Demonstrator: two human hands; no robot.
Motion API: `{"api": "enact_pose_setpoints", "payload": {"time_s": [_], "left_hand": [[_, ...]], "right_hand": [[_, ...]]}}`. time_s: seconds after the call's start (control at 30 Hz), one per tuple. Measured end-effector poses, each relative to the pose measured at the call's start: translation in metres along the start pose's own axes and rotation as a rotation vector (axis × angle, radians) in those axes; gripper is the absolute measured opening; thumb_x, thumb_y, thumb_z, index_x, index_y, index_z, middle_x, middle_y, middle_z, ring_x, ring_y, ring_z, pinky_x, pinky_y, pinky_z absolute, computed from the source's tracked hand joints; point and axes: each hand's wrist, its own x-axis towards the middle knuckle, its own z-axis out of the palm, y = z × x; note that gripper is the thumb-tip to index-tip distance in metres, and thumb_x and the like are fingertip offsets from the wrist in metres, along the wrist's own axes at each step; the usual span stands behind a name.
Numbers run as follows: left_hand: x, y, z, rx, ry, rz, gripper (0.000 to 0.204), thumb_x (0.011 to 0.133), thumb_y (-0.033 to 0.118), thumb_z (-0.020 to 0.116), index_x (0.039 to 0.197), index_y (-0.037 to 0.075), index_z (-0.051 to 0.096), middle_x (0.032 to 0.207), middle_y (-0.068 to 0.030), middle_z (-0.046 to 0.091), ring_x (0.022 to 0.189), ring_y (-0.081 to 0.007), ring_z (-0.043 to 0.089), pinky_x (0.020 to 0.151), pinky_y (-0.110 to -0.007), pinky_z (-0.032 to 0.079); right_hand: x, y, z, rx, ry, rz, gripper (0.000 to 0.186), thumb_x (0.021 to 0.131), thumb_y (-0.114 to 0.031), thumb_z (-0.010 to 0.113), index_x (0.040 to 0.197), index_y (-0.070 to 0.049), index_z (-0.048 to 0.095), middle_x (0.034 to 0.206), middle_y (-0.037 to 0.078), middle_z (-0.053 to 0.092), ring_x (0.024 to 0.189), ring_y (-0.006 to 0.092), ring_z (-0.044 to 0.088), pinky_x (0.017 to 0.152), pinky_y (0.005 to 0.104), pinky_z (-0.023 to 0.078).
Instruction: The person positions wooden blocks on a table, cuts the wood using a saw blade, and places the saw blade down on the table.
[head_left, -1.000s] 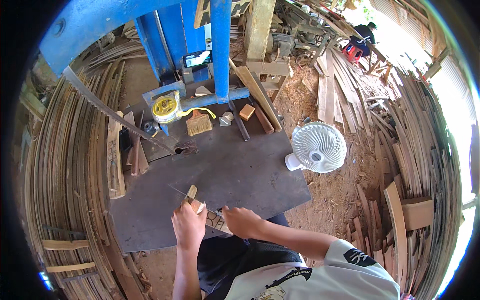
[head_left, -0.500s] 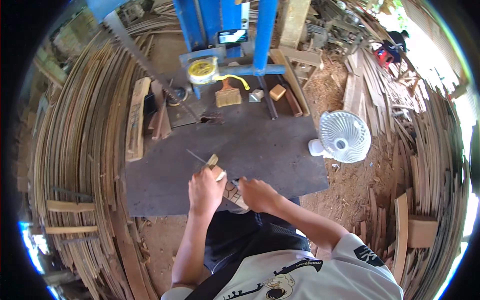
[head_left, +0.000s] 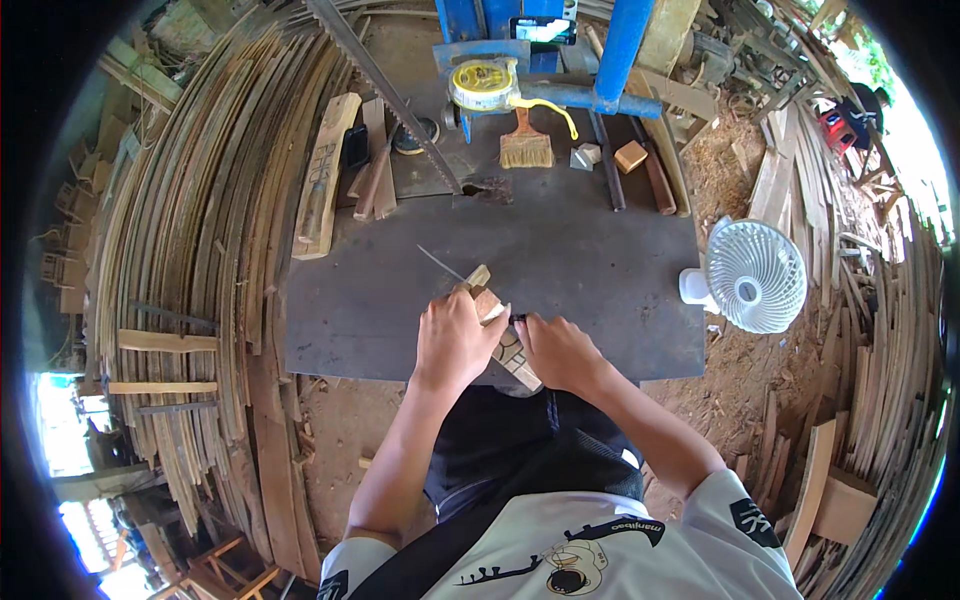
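Note:
Near the table's front edge, my left hand is closed around a small wooden block, held over a wooden piece with dark patterned lines. My right hand grips the dark handle of a tool just right of the block. A thin metal blade sticks out diagonally up-left beyond the wood, apparently part of that tool; its middle is hidden by the wood and my fingers. The dark tabletop lies under both hands.
At the back are a blue frame, phone, tape measure, brush, toothed blade and wood pieces. A white fan stands right. Plank stacks flank the bench. A person sits far right.
The view has shifted, so bench and hands appear higher and further right. Both hands keep their grip on the wood and tool, with little visible movement relative to the bench.

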Motion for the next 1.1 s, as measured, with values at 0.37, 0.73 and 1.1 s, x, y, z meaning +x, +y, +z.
{"api": "enact_pose_setpoints", "payload": {"time_s": [0.37, 0.73, 1.1], "left_hand": [[0.010, 0.015, 0.017, -0.027, 0.029, 0.009, 0.033, 0.081, 0.028, 0.070, 0.082, -0.003, 0.060, 0.075, -0.0247, 0.065, 0.076, -0.0417, 0.065, 0.068, -0.046, 0.053], [0.086, 0.037, 0.019, 0.097, 0.002, 0.081, 0.032, 0.078, 0.026, 0.071, 0.078, -0.004, 0.060, 0.078, -0.0278, 0.065, 0.078, -0.0409, 0.066, 0.072, -0.045, 0.054], [0.085, 0.048, 0.015, 0.021, -0.169, 0.118, 0.033, 0.080, 0.027, 0.072, 0.093, -0.003, 0.063, 0.081, -0.0224, 0.068, 0.079, -0.0373, 0.068, 0.072, -0.040, 0.054]], "right_hand": [[-0.013, 0.010, -0.011, 0.033, -0.061, 0.103, 0.025, 0.095, -0.018, 0.042, 0.105, 0.005, 0.045, 0.071, 0.027, 0.063, 0.067, 0.0453, 0.064, 0.059, 0.0512, 0.054], [0.018, 0.062, -0.030, 0.031, 0.147, 0.013, 0.015, 0.092, -0.010, 0.047, 0.102, 0.001, 0.046, 0.073, 0.024, 0.062, 0.071, 0.0446, 0.062, 0.063, 0.0540, 0.050], [0.028, 0.050, -0.046, -0.088, 0.059, -0.004, 0.013, 0.086, -0.008, 0.052, 0.094, 0.000, 0.047, 0.070, 0.017, 0.065, 0.067, 0.0353, 0.068, 0.052, 0.0405, 0.055]]}}
